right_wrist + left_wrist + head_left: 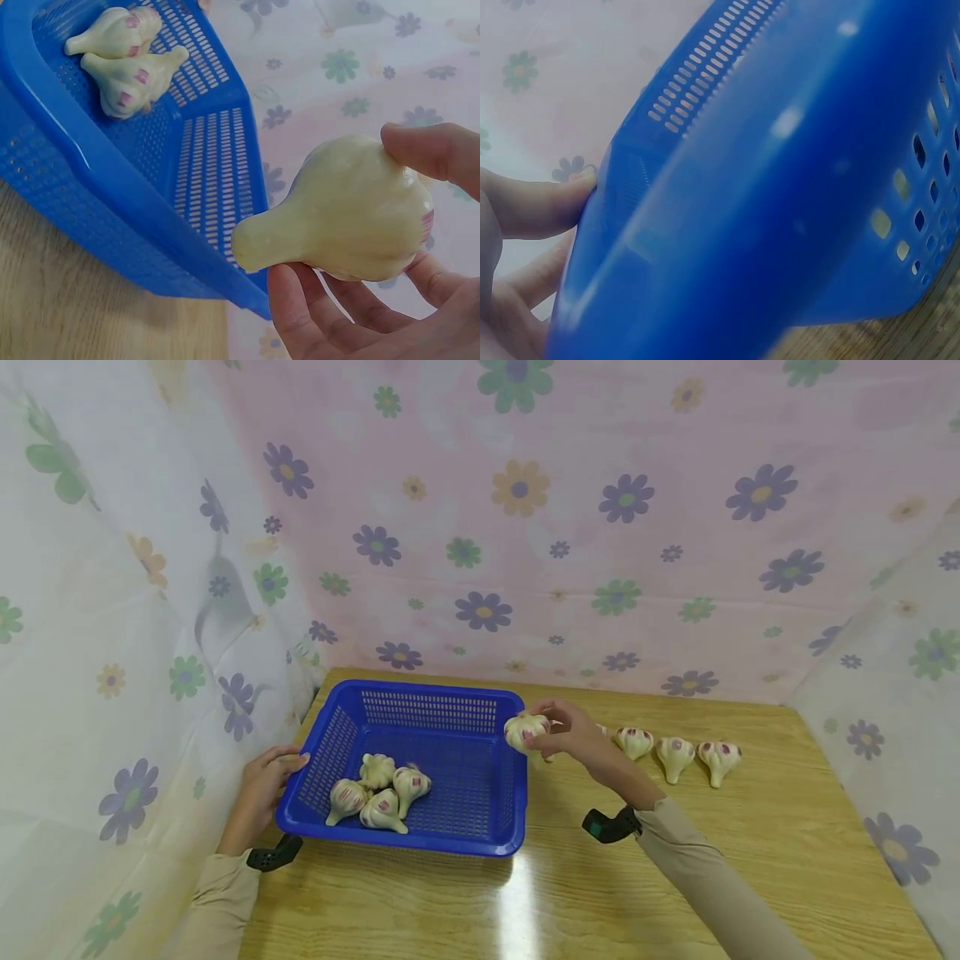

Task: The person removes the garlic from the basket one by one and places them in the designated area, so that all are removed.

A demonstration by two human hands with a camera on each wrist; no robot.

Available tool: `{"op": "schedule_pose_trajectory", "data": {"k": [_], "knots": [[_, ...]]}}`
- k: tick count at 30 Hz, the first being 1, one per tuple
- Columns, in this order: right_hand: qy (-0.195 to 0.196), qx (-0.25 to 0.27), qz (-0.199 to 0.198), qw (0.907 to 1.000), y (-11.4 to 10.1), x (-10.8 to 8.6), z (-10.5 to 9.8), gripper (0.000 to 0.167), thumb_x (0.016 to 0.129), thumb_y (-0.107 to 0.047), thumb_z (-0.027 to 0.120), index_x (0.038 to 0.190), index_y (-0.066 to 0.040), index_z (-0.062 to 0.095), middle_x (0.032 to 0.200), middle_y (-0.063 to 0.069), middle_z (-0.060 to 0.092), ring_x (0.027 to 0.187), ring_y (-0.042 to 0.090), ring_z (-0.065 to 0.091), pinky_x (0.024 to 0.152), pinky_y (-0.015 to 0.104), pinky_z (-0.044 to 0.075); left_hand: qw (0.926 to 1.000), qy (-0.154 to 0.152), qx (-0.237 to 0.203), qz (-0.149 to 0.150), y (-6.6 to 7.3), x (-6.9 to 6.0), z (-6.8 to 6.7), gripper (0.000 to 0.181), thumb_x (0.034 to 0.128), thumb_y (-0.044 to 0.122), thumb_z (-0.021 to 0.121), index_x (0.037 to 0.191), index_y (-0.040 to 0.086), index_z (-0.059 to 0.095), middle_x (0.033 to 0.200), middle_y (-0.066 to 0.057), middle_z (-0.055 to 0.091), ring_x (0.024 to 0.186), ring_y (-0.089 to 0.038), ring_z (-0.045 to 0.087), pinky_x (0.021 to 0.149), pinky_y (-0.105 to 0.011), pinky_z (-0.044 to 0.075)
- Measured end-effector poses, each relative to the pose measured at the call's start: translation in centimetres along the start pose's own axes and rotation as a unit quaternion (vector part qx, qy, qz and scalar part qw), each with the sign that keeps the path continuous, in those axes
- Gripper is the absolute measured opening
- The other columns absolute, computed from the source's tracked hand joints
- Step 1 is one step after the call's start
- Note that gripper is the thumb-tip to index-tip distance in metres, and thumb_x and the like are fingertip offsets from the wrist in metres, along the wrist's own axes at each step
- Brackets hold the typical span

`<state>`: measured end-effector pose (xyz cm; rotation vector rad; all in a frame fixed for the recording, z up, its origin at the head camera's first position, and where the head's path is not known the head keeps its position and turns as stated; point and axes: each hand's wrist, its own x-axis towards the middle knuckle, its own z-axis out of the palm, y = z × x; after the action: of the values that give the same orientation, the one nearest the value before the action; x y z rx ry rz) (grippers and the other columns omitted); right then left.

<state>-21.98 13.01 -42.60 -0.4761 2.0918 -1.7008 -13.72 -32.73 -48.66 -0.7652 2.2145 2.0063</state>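
Fingers of the right hand (pixel 573 733) grasp one garlic bulb (pixel 525 732), just below and right of frame centre, near the right rim of the blue plastic basket (pixel 420 841). Fingers of the left hand (pixel 264 781) grip its left rim. Four bulbs (pixel 383 811) lie inside, lower left; further bulbs (pixel 677 755) line the table (pixel 795 843), right of frame.

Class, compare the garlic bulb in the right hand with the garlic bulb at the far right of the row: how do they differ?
The held bulb is gripped in the air by the right hand, while the far-right bulb lies untouched on the table.
The held bulb is beside the blue basket; the far-right bulb is well away from it.
Both are pale, with purplish patches and a stem.
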Motion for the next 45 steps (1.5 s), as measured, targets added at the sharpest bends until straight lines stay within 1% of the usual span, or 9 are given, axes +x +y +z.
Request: {"op": "schedule_pose_trajectory", "data": {"k": [5,10,18,25,27,31,33,40,45], "knots": [[0.011,-0.001,0.007,0.9999,0.4,-0.8,-1.6,0.046,0.084,-0.021,0.073,0.119,-0.006,0.048,0.124,0.014,0.051,0.102,0.029,0.055,0.078,0.044,0.051,1.0,-0.001,0.001,-0.003,-0.1,-0.1,0.0,0.049,0.0928,0.025,0.061,0.134,0.005,0.042,0.089,0.004,0.065,0.078,-0.014,0.066,0.067,-0.033,0.054],[0.024,-0.003,0.013,0.9996,1.0,-1.7,-2.8,0.047,0.084,-0.02,0.072,0.12,-0.004,0.046,0.126,0.017,0.048,0.107,0.031,0.052,0.077,0.043,0.051,0.9999,-0.009,0.002,0.005,0.2,-0.3,0.0,0.05,0.0935,0.024,0.06,0.135,0.003,0.04,0.088,0.005,0.065,0.077,-0.012,0.065,0.066,-0.032,0.054],[0.031,-0.005,0.024,0.9992,1.8,-2.5,-3.7,0.047,0.085,-0.02,0.071,0.121,-0.005,0.045,0.126,0.015,0.045,0.101,0.031,0.05,0.076,0.044,0.05,0.9998,-0.017,-0.012,0.006,0.1,-0.3,-0.3,0.05,0.0933,0.023,0.06,0.134,0.003,0.04,0.085,0.006,0.065,0.075,-0.012,0.065,0.065,-0.032,0.054],[0.034,0.015,0.039,0.9986,3.3,-3.0,-3.3,0.046,0.085,-0.02,0.072,0.118,-0.004,0.046,0.125,0.014,0.045,0.1,0.028,0.052,0.08,0.048,0.05,0.9997,-0.018,-0.012,0.01,0.1,-0.4,-0.2,0.049,0.0933,0.023,0.06,0.133,0.004,0.04,0.085,0.006,0.065,0.075,-0.012,0.065,0.065,-0.032,0.054],[0.035,0.019,0.043,0.9983,3.8,-3.1,-3.1,0.046,0.084,-0.019,0.072,0.118,-0.003,0.046,0.122,0.016,0.045,0.095,0.027,0.051,0.08,0.05,0.05,0.9997,-0.017,-0.014,0.007,0.2,-0.4,-0.2,0.048,0.0931,0.023,0.06,0.133,0.004,0.041,0.085,0.006,0.065,0.075,-0.012,0.065,0.065,-0.032,0.054],[0.041,0.025,0.052,0.9975,4.8,-3.2,-2.5,0.044,0.084,-0.017,0.072,0.117,-0.001,0.046,0.125,0.019,0.043,0.093,0.024,0.049,0.079,0.052,0.05,0.9997,-0.014,-0.022,-0.003,0.3,-0.4,-0.1,0.05,0.0921,0.023,0.062,0.133,0.004,0.041,0.085,0.005,0.065,0.076,-0.013,0.065,0.066,-0.034,0.054],[0.042,0.025,0.058,0.9971,5.4,-3.2,-2.3,0.044,0.085,-0.018,0.072,0.116,0.0,0.046,0.126,0.017,0.042,0.094,0.024,0.049,0.078,0.051,0.05,0.9996,-0.013,-0.026,-0.007,0.3,-0.3,0.0,0.052,0.0915,0.023,0.063,0.134,0.004,0.041,0.086,0.005,0.065,0.077,-0.014,0.065,0.066,-0.034,0.054],[0.051,0.037,0.079,0.9949,7.4,-3.0,-1.4,0.043,0.084,-0.017,0.072,0.114,-0.001,0.046,0.109,0.015,0.053,0.091,0.025,0.058,0.079,0.054,0.049,0.9997,-0.007,-0.017,-0.013,0.1,-0.3,-0.1,0.053,0.0918,0.025,0.062,0.136,0.005,0.04,0.086,0.005,0.065,0.077,-0.014,0.065,0.067,-0.035,0.054],[0.064,0.039,0.106,0.9916,8.8,-3.0,-0.6,0.042,0.084,-0.015,0.072,0.114,-0.002,0.046,0.104,0.013,0.052,0.082,0.026,0.06,0.077,0.051,0.051,0.9999,-0.008,-0.013,-0.005,0.2,-0.3,0.0,0.053,0.0922,0.025,0.061,0.136,0.004,0.04,0.086,0.005,0.065,0.077,-0.014,0.065,0.066,-0.034,0.054]]}}
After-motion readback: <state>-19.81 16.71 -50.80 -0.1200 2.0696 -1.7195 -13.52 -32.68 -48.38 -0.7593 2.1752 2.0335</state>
